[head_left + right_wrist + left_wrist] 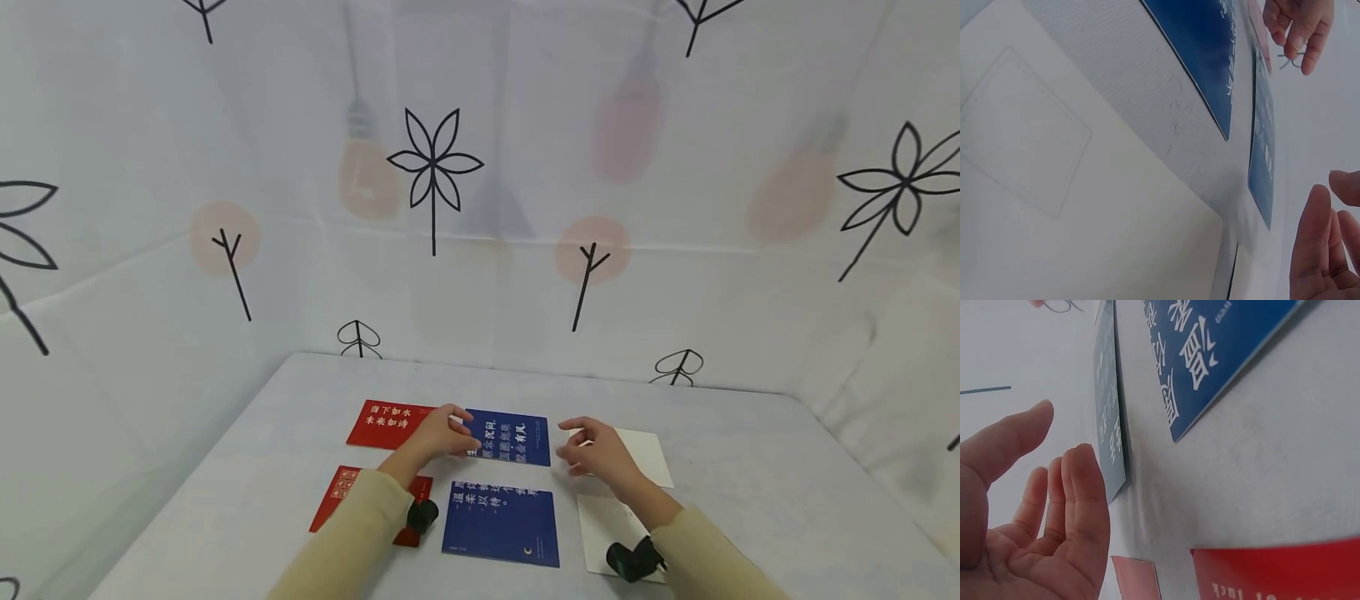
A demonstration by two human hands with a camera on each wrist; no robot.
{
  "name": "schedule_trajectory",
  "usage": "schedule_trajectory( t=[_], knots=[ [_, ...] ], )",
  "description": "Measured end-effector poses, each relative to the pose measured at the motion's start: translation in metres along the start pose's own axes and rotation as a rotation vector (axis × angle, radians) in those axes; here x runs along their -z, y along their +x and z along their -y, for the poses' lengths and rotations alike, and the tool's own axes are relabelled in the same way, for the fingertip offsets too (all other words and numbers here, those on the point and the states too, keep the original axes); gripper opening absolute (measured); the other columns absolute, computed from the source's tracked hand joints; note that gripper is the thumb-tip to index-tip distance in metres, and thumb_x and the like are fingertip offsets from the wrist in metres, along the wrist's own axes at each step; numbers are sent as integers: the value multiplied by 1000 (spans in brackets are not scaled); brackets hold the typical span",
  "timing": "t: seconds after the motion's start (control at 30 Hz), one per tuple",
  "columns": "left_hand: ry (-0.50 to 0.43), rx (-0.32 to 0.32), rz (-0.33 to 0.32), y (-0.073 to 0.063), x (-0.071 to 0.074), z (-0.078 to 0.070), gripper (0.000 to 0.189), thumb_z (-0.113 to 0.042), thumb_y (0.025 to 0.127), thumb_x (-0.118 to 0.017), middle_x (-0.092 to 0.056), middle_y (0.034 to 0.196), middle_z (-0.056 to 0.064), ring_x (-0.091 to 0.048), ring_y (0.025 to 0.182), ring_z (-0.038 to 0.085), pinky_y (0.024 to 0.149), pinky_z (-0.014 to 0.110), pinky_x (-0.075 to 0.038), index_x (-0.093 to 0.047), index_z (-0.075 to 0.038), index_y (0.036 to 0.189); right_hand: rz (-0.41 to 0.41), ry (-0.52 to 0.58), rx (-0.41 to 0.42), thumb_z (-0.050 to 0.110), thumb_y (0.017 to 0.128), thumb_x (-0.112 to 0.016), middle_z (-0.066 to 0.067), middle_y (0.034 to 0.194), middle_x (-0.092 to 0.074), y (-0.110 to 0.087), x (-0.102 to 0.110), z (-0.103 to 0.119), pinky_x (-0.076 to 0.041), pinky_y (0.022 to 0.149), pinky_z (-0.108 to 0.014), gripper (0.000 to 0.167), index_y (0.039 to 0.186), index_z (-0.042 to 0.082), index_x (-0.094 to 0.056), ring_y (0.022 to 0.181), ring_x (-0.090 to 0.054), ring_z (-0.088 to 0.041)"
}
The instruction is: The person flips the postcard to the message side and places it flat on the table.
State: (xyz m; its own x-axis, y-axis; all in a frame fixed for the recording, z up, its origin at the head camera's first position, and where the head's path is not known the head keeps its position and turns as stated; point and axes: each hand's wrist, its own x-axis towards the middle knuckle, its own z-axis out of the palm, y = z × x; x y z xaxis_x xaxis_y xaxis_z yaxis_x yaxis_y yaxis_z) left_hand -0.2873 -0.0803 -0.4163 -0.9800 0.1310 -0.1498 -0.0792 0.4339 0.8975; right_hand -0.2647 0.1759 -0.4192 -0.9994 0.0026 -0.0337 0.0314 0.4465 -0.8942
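Note:
Six flat cards lie on the table in two rows. My left hand [441, 433] is over the gap between the far red card [378, 429] and the far blue card [517, 437], its fingers loosely bent and holding nothing. My right hand [597, 454] hovers between that blue card and the far white card [647, 454], thumb and fingertips apart and nothing between them. Closer to me are a red card [327, 504] partly covered by the left sleeve, a blue card [501, 527] with white lettering, and a white card [1129, 206] bearing a faint square outline.
The pale tabletop [247, 500] runs back to a white fabric backdrop [487, 292] printed with plants and light bulbs. Dark wrist-worn devices [633, 558] sit at both sleeves, over the near row of cards.

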Motion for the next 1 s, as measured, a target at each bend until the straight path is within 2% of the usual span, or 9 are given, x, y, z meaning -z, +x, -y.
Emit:
schedule_trajectory(
  t=[0.3, 0.5, 0.77, 1.0],
  knots=[
    [64, 27, -21, 5, 4, -1, 47, -11, 75, -78, -60, 91, 8, -59, 71, 19, 67, 31, -53, -55, -4, 116, 1, 10, -18, 0, 78, -70, -11, 81, -52, 8, -6, 4, -55, 59, -30, 42, 117, -2, -56, 65, -56, -20],
    [132, 69, -35, 10, 8, -1, 51, -17, 74, -79, -59, 92, 5, -60, 69, 19, 62, 35, -46, -56, -9, 118, 9, 16, -11, 1, 78, -70, -11, 84, -53, 14, -9, 3, -55, 60, -30, 43, 118, -2, -56, 67, -57, -20],
    [102, 83, -34, 20, 11, 1, 54, -13, 73, -80, -59, 98, 9, -60, 72, 21, 70, 34, -53, -55, -8, 120, 29, 30, -3, 1, 78, -71, -12, 87, -52, 22, -11, 4, -55, 62, -31, 44, 119, -2, -55, 70, -58, -21],
    [168, 80, -24, 26, 11, 5, 60, -13, 69, -83, -60, 100, 9, -59, 72, 21, 70, 35, -52, -55, -9, 121, 34, 36, -2, 1, 78, -70, -12, 85, -54, 31, -14, 0, -55, 60, -32, 44, 119, -2, -54, 67, -58, -20]
  ],
)
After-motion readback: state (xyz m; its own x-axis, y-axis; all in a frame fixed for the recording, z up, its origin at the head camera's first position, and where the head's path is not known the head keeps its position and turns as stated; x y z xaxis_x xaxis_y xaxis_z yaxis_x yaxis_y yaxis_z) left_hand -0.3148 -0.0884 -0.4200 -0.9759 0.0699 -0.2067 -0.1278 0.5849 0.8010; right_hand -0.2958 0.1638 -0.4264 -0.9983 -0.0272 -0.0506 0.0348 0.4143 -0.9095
